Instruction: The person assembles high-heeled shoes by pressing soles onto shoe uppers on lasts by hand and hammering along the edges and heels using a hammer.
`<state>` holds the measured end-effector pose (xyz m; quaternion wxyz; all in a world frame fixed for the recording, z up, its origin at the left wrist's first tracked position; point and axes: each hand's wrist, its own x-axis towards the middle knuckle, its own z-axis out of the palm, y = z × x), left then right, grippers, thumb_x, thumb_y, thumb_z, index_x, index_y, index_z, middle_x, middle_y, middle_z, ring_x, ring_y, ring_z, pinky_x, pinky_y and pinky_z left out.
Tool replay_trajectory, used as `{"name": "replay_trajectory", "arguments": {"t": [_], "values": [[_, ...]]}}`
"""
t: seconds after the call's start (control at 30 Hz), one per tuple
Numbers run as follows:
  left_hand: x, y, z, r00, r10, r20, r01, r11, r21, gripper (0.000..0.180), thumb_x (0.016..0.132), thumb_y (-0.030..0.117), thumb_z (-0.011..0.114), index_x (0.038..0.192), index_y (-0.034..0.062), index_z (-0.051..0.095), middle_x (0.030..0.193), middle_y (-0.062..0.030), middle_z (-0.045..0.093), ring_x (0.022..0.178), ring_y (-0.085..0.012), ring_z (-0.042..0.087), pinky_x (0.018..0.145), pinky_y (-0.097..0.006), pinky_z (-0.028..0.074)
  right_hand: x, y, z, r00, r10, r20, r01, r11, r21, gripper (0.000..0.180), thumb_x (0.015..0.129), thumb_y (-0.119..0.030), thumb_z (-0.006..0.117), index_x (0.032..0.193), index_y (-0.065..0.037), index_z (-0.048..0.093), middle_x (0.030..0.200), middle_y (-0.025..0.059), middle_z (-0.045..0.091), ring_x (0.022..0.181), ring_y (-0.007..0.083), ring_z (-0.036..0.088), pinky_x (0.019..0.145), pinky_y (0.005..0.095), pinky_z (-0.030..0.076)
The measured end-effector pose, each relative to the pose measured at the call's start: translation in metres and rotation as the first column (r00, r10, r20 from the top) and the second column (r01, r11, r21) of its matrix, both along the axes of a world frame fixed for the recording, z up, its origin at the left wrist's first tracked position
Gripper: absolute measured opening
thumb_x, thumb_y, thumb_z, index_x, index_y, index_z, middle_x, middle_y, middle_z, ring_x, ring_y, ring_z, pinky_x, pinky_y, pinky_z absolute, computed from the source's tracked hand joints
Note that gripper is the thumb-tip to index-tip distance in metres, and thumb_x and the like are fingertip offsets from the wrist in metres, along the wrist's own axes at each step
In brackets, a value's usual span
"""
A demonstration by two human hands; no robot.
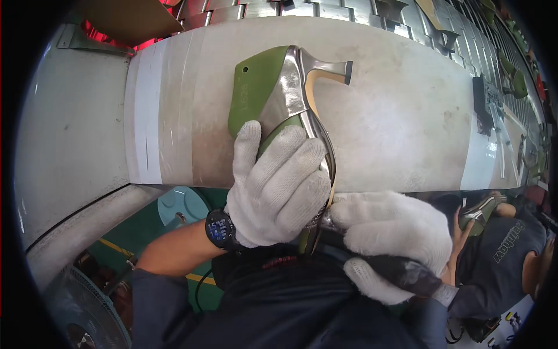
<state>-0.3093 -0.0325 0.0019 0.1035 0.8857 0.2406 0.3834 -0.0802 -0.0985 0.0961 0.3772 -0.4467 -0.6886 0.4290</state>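
Observation:
A silver high-heeled shoe (289, 87) lies on its side on a green shoe last (256, 87), its heel pointing away to the right. My left hand (276, 183), in a white knit glove, is closed over the middle of the shoe, thumb against the last. At the shoe's near end, by its sole edge, my gloved right hand (395, 232) is closed round a dark-handled tool (404, 274). A bit of metal shows between that hand and the shoe; the tool's working end is mostly hidden. The toe is partly covered by my hands.
The shoe rests over a pale padded work surface (401, 128). Metal conveyor slats (343, 13) run along its far side. A co-worker (500, 256) at the right holds another shoe (481, 212). A blue-green round stool (181, 205) and a fan (87, 308) stand at lower left.

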Motion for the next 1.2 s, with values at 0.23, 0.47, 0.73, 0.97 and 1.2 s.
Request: {"name": "replay_trajectory", "arguments": {"t": [0.23, 0.47, 0.73, 0.97, 1.2], "values": [[0.0, 0.001, -0.009, 0.999, -0.004, 0.046, 0.001, 0.998, 0.056, 0.05, 0.089, 0.009, 0.076, 0.136, 0.0053, 0.058, 0.139, -0.0211, 0.064, 0.13, -0.0431, 0.067, 0.129, -0.074, 0.023, -0.033, -0.047, -0.005, 0.982, -0.164, -0.089, 0.164, 0.986, -0.003, 0.029, 0.081, -0.006, 0.088, 0.108, -0.007, 0.076, 0.118, 0.0168, 0.081, 0.105, 0.0347, 0.081, 0.086, 0.0406, 0.068], [0.009, 0.002, -0.004, 0.989, 0.108, 0.104, -0.119, 0.987, 0.11, 0.037, 0.091, 0.011, 0.075, 0.124, 0.0095, 0.059, 0.13, -0.0197, 0.063, 0.12, -0.0414, 0.068, 0.13, -0.072, 0.021, -0.031, -0.038, -0.017, 0.753, -0.461, -0.47, 0.382, 0.887, -0.258, 0.041, 0.085, 0.009, 0.083, 0.124, 0.007, 0.07, 0.125, 0.0297, 0.077, 0.116, 0.0349, 0.079, 0.105, 0.0438, 0.061], [0.003, -0.006, -0.015, 0.994, 0.1, 0.033, -0.1, 0.995, 0.011, 0.036, 0.09, 0.015, 0.077, 0.119, 0.0154, 0.054, 0.116, -0.0161, 0.059, 0.101, -0.0387, 0.07, 0.123, -0.083, 0.025, -0.004, 0.004, -0.003, 0.755, -0.485, -0.441, 0.267, 0.842, -0.468, 0.036, 0.087, 0.002, 0.086, 0.12, 0.006, 0.073, 0.126, 0.0283, 0.078, 0.117, 0.0317, 0.079, 0.104, 0.0428, 0.062], [0.012, -0.008, -0.03, 0.973, 0.206, 0.104, -0.217, 0.97, 0.114, 0.065, 0.098, 0.022, 0.076, 0.155, 0.0205, 0.044, 0.127, -0.0084, 0.056, 0.108, -0.0261, 0.067, 0.12, -0.082, 0.034, 0.013, 0.06, 0.009, 0.811, -0.51, -0.286, 0.16, 0.664, -0.73, 0.033, 0.087, -0.006, 0.086, 0.112, 0.006, 0.067, 0.123, 0.0346, 0.077, 0.112, 0.0395, 0.078, 0.103, 0.0524, 0.063], [0.01, -0.022, -0.031, 0.967, 0.231, 0.106, -0.236, 0.971, 0.034, 0.066, 0.104, 0.034, 0.073, 0.161, 0.0225, 0.043, 0.137, -0.0037, 0.054, 0.119, -0.021, 0.062, 0.113, -0.08, 0.039, 0.012, 0.071, -0.006, 0.866, -0.362, -0.344, 0.087, 0.788, -0.61, 0.037, 0.101, -0.005, 0.08, 0.134, 0.004, 0.066, 0.134, 0.0249, 0.075, 0.124, 0.0296, 0.074, 0.106, 0.0447, 0.061]]}}
